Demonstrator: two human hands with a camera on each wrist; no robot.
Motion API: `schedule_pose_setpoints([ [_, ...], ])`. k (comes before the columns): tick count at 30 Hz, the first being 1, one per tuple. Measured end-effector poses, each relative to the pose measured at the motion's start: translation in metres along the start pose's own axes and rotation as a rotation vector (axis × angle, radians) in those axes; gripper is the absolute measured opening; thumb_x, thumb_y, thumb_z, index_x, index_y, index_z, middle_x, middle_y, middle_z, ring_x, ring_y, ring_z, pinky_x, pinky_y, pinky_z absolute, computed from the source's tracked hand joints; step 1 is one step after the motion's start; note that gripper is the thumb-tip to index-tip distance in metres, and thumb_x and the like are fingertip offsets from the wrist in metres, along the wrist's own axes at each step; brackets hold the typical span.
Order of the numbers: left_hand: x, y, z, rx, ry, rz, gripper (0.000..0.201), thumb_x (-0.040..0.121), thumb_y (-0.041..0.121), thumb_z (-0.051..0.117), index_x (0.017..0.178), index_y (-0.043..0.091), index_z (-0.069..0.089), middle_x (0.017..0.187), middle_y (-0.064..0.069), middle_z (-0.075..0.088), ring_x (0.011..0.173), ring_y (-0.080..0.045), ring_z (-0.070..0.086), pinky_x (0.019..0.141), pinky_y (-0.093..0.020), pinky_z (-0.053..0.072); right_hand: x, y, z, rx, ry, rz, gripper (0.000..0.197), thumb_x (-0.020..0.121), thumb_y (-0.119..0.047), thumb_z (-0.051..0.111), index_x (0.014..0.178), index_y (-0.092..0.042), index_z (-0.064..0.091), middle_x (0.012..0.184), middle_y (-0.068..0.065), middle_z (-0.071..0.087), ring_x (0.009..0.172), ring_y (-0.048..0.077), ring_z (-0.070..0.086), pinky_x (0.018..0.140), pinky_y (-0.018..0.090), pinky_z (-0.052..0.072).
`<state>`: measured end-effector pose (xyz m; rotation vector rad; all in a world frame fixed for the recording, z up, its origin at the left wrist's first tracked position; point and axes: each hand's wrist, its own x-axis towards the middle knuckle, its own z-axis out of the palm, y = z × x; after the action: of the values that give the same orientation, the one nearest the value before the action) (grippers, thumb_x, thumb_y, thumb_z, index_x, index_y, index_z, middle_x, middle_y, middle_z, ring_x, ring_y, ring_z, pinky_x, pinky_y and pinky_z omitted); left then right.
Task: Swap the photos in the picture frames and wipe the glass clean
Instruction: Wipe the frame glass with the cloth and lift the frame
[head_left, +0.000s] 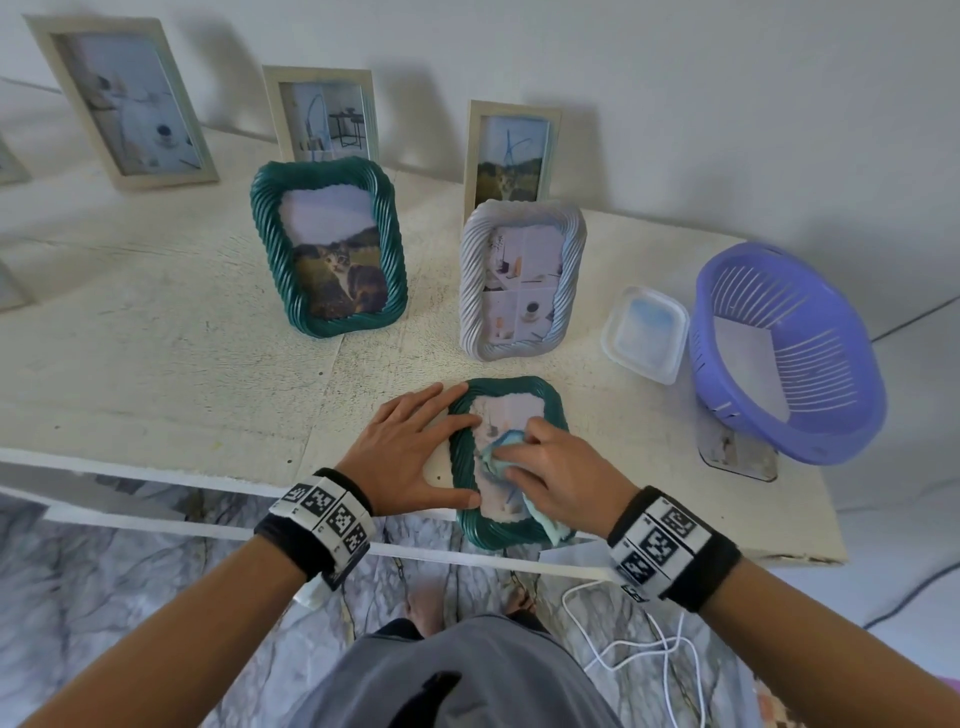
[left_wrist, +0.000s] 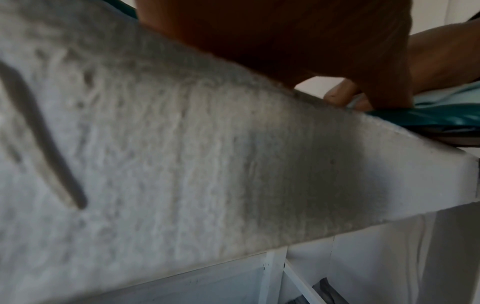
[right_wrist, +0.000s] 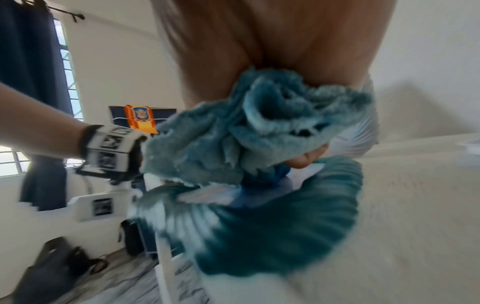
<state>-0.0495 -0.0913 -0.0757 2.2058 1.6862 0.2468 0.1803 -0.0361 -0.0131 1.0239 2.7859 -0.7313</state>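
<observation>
A green twisted-rim frame (head_left: 540, 389) lies flat at the table's front edge, slightly over it. My left hand (head_left: 410, 452) lies spread with straight fingers, pressing on the frame's left rim (left_wrist: 426, 120) and the table. My right hand (head_left: 550, 467) grips a bunched light-blue cloth (head_left: 506, 447) and holds it against the frame's glass. In the right wrist view the cloth (right_wrist: 246, 131) fills the palm above the green rim (right_wrist: 272, 230). Behind stand a second green frame (head_left: 328, 244) with a cat photo and a white twisted frame (head_left: 522, 278).
Three pale wooden frames (head_left: 122, 98) (head_left: 322, 111) (head_left: 511, 150) lean on the wall at the back. A clear lidded box (head_left: 644, 332) and a purple basket (head_left: 789, 353) sit at the right. A white cable (head_left: 639, 644) lies on the marble floor below.
</observation>
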Motion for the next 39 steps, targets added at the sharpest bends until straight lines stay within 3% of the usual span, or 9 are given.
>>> schedule_pose_setpoints([
  [3, -0.001, 0.0, 0.0, -0.004, -0.002, 0.005, 0.094, 0.07, 0.095, 0.035, 0.149, 0.045, 0.024, 0.164, 0.016, 0.001, 0.151, -0.013, 0.003, 0.12, -0.039, 0.007, 0.002, 0.011, 0.0, -0.064, 0.008, -0.03, 0.029, 0.099, -0.024, 0.051, 0.125, -0.019, 0.064, 0.092, 0.0, 0.038, 0.078, 0.014, 0.039, 0.069, 0.028, 0.036],
  [8, -0.001, 0.0, -0.001, -0.004, -0.007, 0.005, 0.094, 0.07, 0.096, 0.036, 0.15, 0.047, 0.021, 0.164, 0.017, -0.001, 0.151, -0.012, 0.002, 0.119, -0.038, 0.005, 0.029, 0.005, 0.0, -0.09, 0.147, 0.099, 0.026, 0.099, -0.022, 0.05, 0.118, -0.015, 0.066, 0.097, 0.003, 0.04, 0.09, 0.024, 0.05, 0.074, 0.033, 0.046],
  [13, 0.0, 0.0, 0.0, -0.007, -0.001, 0.006, 0.095, 0.069, 0.095, 0.036, 0.149, 0.045, 0.026, 0.164, 0.016, 0.002, 0.151, -0.014, 0.004, 0.119, -0.039, 0.008, 0.001, 0.0, 0.006, -0.056, 0.022, -0.09, 0.03, 0.098, -0.027, 0.047, 0.119, -0.02, 0.067, 0.093, -0.001, 0.038, 0.08, 0.013, 0.038, 0.067, 0.033, 0.045],
  [20, 0.0, 0.0, -0.002, -0.018, -0.018, -0.002, 0.094, 0.069, 0.095, 0.037, 0.149, 0.047, 0.023, 0.164, 0.016, 0.0, 0.151, -0.013, 0.001, 0.119, -0.04, 0.005, 0.025, 0.013, -0.007, -0.14, 0.139, 0.118, 0.029, 0.1, -0.028, 0.048, 0.125, -0.022, 0.064, 0.094, -0.002, 0.034, 0.088, 0.022, 0.048, 0.068, 0.031, 0.042],
  [24, 0.0, 0.0, 0.0, -0.004, -0.011, -0.009, 0.095, 0.068, 0.096, 0.036, 0.149, 0.046, 0.023, 0.164, 0.017, 0.0, 0.151, -0.012, 0.002, 0.12, -0.041, 0.007, -0.01, 0.006, 0.005, -0.024, 0.014, -0.027, 0.034, 0.099, -0.027, 0.046, 0.13, -0.02, 0.061, 0.095, 0.0, 0.039, 0.076, 0.014, 0.043, 0.068, 0.025, 0.036],
  [27, 0.0, -0.001, 0.0, -0.008, -0.003, -0.008, 0.096, 0.068, 0.096, 0.035, 0.149, 0.046, 0.025, 0.164, 0.016, 0.002, 0.151, -0.013, 0.003, 0.12, -0.041, 0.008, -0.029, 0.014, 0.003, -0.038, -0.082, -0.117, 0.036, 0.098, -0.03, 0.044, 0.128, -0.022, 0.062, 0.095, 0.003, 0.043, 0.076, 0.013, 0.041, 0.069, 0.025, 0.038],
  [34, 0.0, -0.001, -0.001, -0.011, -0.014, -0.004, 0.094, 0.069, 0.095, 0.038, 0.149, 0.048, 0.021, 0.163, 0.018, -0.002, 0.151, -0.011, -0.001, 0.117, -0.034, 0.0, -0.005, 0.025, 0.002, -0.158, 0.116, 0.1, 0.03, 0.097, -0.022, 0.055, 0.126, -0.019, 0.063, 0.094, 0.0, 0.038, 0.079, 0.015, 0.04, 0.066, 0.025, 0.034],
  [39, 0.0, 0.0, 0.0, -0.007, -0.016, -0.011, 0.096, 0.067, 0.097, 0.035, 0.149, 0.047, 0.023, 0.163, 0.02, -0.003, 0.15, -0.009, -0.001, 0.117, -0.034, 0.0, -0.043, 0.003, 0.016, -0.018, 0.009, -0.042, 0.032, 0.098, -0.028, 0.044, 0.123, -0.02, 0.062, 0.095, -0.002, 0.039, 0.078, 0.012, 0.039, 0.066, 0.026, 0.041],
])
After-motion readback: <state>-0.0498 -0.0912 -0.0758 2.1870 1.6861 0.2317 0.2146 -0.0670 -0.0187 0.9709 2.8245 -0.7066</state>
